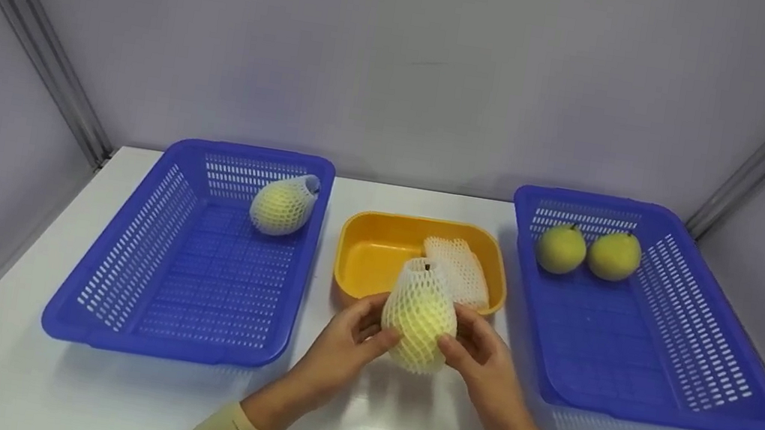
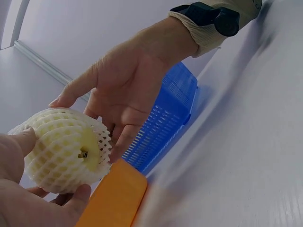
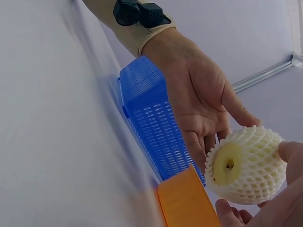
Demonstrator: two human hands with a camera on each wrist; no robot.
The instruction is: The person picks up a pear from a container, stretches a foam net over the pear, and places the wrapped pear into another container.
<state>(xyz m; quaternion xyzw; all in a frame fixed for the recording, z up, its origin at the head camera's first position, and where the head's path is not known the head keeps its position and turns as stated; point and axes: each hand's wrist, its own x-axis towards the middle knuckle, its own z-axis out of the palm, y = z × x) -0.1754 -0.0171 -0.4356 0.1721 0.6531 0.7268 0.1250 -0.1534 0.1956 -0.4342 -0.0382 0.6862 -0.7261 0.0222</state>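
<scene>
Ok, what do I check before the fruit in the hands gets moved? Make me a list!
1. Left hand and right hand both holding the netted fruit: ok.
2. Net around its sides: ok.
3. Net over its bottom: not ok; the wrist views show bare fruit there.
4. Space in the left basket: ok; one other netted fruit sits inside.
5. How many pieces make up the spare netting in the orange tub: cannot tell.

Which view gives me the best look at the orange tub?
The head view: it looks down into the orange tub and shows white netting inside, though the held pear hides part of the rim. Both wrist views show only a cropped piece of its outside.
</scene>
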